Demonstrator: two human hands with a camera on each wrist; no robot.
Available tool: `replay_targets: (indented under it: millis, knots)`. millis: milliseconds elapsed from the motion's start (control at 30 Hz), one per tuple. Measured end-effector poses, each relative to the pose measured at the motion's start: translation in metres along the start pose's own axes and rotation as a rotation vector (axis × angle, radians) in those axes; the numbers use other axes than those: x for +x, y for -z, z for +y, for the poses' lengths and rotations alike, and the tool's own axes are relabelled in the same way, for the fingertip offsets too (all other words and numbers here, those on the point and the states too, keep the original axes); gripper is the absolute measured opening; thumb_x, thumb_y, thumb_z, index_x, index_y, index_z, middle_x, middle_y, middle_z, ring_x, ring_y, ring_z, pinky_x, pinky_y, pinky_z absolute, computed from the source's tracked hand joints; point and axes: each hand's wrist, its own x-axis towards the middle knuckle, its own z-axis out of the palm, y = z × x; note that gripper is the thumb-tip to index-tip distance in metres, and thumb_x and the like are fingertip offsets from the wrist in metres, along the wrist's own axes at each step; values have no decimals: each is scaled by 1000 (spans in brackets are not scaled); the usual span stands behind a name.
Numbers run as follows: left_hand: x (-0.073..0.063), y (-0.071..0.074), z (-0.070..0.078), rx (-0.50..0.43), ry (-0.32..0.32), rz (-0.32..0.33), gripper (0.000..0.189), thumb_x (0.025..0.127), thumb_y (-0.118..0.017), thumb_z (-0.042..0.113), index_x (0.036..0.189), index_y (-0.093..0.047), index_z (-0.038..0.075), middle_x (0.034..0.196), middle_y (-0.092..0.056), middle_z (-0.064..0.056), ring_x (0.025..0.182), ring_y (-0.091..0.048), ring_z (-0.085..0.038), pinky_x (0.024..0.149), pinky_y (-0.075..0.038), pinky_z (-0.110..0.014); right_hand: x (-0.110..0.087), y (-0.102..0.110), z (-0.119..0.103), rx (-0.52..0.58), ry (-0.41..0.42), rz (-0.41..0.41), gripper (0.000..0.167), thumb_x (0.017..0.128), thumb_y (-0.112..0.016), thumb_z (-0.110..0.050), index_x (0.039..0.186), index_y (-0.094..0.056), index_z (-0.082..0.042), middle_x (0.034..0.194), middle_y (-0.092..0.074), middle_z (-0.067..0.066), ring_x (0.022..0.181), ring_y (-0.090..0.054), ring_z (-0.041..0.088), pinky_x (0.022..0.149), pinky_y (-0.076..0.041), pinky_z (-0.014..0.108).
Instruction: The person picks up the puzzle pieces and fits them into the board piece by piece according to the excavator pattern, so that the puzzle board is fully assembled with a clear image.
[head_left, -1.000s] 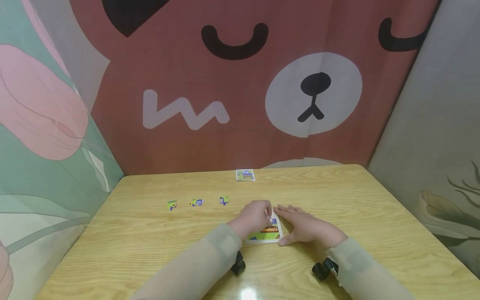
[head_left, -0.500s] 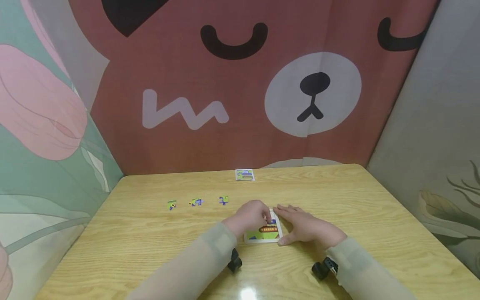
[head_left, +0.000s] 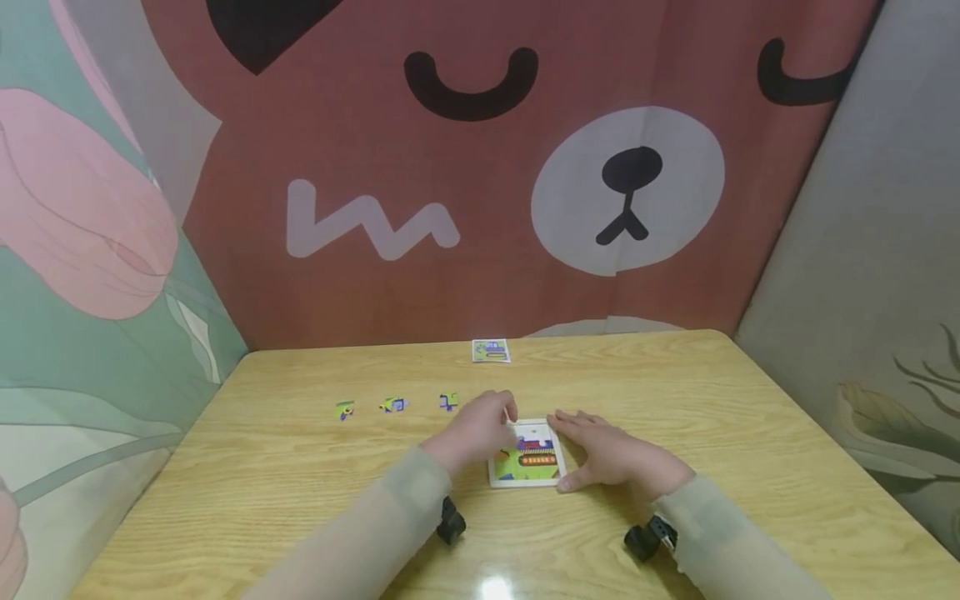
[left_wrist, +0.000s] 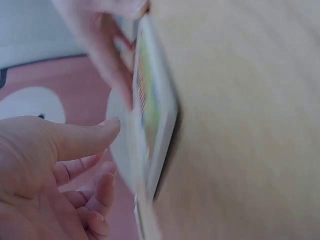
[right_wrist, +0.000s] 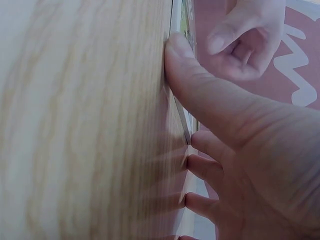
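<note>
A puzzle tray [head_left: 527, 483] with a white border lies flat on the table. Pieces in its lower and right parts form an orange track on green, with something purple-blue above. White backing shows along the top; its left side is partly covered by my left hand [head_left: 474, 430]. That hand hovers over the tray's upper left, fingers loosely bent, and the left wrist view shows nothing between thumb [left_wrist: 90, 140] and fingers. My right hand [head_left: 611, 452] rests at the tray's right side, fingers spread, with thumb and fingertips touching the border.
Three loose puzzle pieces lie in a row at the left: one green [head_left: 344, 409], one with purple [head_left: 394, 405], one green and blue [head_left: 448, 402]. A small picture card [head_left: 491, 351] lies near the far edge of the wooden table [head_left: 262, 483]. A bear-print curtain hangs behind.
My left hand has let go of a puzzle piece in the tray and moved up and left, uncovering more of the picture. The right hand has stayed at the border.
</note>
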Motion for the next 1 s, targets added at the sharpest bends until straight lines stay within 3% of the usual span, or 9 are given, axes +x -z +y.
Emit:
replay_targets:
  millis: [200, 333, 567, 767, 1000]
  knots:
    - [-13, 40, -37, 57, 20, 115, 23, 82, -79, 9, 97, -61, 7, 91, -56, -7, 82, -53, -21, 73, -45, -38, -2, -1, 2, -2, -19, -2, 100, 73, -83, -48, 153, -35, -12, 159, -26, 11, 144, -18, 44, 110, -16, 64]
    - [-28, 72, -72, 92, 96, 182, 23, 82, -79, 8, 96, -61, 7, 92, -58, -9, 81, -54, -23, 73, -46, -41, -3, -2, 2, 5, -21, -4, 100, 73, -83, -49, 153, -35, -12, 159, -26, 12, 144, -18, 44, 110, -16, 64]
    - [-55, 123, -136, 80, 211, 208, 24, 86, -73, 6, 103, -58, 1, 94, -56, -15, 74, -53, -26, 66, -44, -40, -3, -2, 2, 14, -24, -5, 101, 73, -82, -50, 154, -35, -12, 159, -26, 12, 144, -17, 45, 109, -16, 65]
    - [-69, 138, -173, 45, 268, 179, 30, 83, -75, 6, 107, -58, -1, 93, -58, -14, 76, -54, -25, 65, -45, -37, -1, -1, 1, 4, -28, -5, 101, 73, -83, -50, 154, -35, -13, 160, -26, 11, 144, -18, 44, 110, -16, 64]
    - [-72, 135, -184, 49, 329, 148, 35, 83, -76, 7, 112, -58, -1, 90, -57, -11, 77, -51, -25, 70, -42, -39, 0, -1, 0, -6, -23, -5, 101, 73, -82, -50, 154, -35, -14, 160, -26, 10, 144, -18, 44, 110, -16, 63]
